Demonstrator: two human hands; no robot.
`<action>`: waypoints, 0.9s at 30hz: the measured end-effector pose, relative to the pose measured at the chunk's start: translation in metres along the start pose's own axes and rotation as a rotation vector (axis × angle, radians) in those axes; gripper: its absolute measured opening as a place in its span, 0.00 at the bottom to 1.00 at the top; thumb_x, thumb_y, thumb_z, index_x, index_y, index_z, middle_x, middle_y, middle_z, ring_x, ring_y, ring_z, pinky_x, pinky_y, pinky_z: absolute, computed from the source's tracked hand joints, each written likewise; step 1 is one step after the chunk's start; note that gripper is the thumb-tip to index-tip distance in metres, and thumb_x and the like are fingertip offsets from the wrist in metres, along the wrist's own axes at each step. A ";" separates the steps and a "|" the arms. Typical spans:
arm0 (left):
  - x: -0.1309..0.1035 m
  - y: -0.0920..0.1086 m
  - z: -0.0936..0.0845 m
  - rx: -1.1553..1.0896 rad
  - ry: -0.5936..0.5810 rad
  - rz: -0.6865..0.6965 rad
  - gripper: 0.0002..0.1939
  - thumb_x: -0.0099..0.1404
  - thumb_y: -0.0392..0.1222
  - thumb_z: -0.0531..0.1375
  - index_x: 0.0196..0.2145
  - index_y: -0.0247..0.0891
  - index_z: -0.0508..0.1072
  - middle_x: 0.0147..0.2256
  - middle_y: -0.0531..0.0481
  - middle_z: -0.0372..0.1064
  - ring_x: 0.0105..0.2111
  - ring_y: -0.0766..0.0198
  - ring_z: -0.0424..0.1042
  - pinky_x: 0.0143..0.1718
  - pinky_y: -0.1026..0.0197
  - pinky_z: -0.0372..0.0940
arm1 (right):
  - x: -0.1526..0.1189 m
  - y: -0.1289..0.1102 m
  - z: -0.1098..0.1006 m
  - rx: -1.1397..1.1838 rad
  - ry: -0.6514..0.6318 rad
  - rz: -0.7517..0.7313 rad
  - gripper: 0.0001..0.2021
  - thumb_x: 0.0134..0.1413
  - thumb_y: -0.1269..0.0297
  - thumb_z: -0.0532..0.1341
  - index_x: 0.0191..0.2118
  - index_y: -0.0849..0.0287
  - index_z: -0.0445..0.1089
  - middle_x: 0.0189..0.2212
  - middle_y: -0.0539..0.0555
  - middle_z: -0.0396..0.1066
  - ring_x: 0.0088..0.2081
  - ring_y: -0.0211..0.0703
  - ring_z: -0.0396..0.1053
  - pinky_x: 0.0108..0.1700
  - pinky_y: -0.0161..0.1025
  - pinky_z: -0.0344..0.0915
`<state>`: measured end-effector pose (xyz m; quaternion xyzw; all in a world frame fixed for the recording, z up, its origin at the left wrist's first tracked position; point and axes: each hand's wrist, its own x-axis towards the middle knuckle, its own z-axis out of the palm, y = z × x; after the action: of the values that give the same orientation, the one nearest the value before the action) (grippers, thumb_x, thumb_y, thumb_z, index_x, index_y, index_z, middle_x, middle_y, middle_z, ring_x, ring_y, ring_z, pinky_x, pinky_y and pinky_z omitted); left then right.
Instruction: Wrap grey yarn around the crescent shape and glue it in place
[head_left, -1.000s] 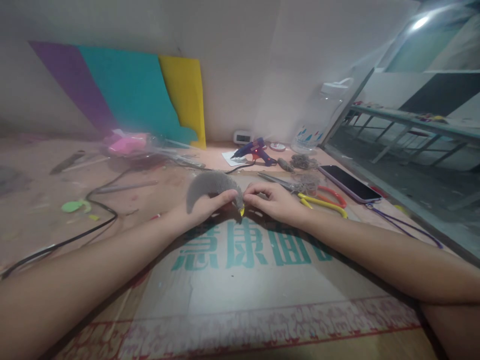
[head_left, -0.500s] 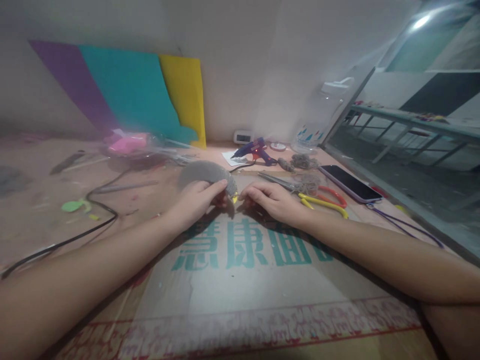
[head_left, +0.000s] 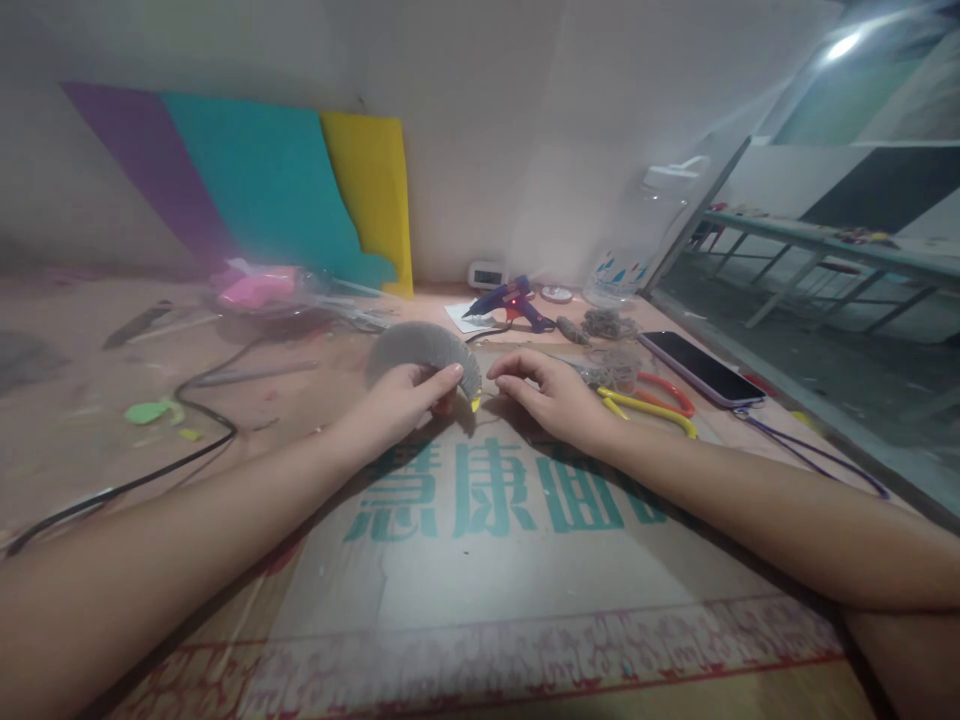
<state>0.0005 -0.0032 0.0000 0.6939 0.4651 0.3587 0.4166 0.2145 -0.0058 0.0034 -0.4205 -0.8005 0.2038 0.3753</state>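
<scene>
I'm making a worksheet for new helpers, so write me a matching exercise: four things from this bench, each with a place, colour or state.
1. glue gun
2. phone
3. grey curved piece
4. bottle

A. lying flat, its screen dark
B. held in the left hand
C. clear, with a white lid
D. dark blue, with a glowing red spot

Pairs: 1-D, 2-A, 3-B, 4-C

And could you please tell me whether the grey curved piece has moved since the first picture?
Yes, slightly: judged against the green lettering, the grey curved piece sits a little higher and farther left in view.
</scene>
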 end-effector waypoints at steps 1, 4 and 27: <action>0.000 0.001 0.000 0.000 0.000 -0.008 0.25 0.65 0.59 0.55 0.21 0.36 0.69 0.20 0.51 0.66 0.20 0.67 0.62 0.20 0.66 0.54 | 0.000 -0.002 -0.001 -0.001 -0.006 0.009 0.07 0.60 0.66 0.57 0.38 0.60 0.72 0.35 0.52 0.75 0.37 0.40 0.71 0.42 0.37 0.66; -0.001 0.001 0.000 0.008 -0.002 -0.038 0.25 0.64 0.60 0.55 0.22 0.36 0.69 0.19 0.52 0.64 0.18 0.68 0.59 0.17 0.66 0.50 | -0.001 -0.007 -0.003 0.012 -0.053 0.018 0.11 0.63 0.62 0.55 0.37 0.60 0.73 0.33 0.52 0.75 0.35 0.40 0.71 0.40 0.36 0.65; 0.006 -0.016 0.002 -0.061 0.070 0.051 0.26 0.65 0.62 0.55 0.23 0.37 0.71 0.21 0.47 0.71 0.22 0.64 0.69 0.20 0.65 0.61 | -0.003 -0.006 -0.003 -0.067 0.040 -0.079 0.08 0.61 0.62 0.59 0.33 0.59 0.71 0.31 0.52 0.74 0.34 0.40 0.70 0.40 0.37 0.64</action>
<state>-0.0014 0.0055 -0.0142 0.6796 0.4504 0.4072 0.4116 0.2148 -0.0118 0.0071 -0.4049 -0.8152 0.1537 0.3845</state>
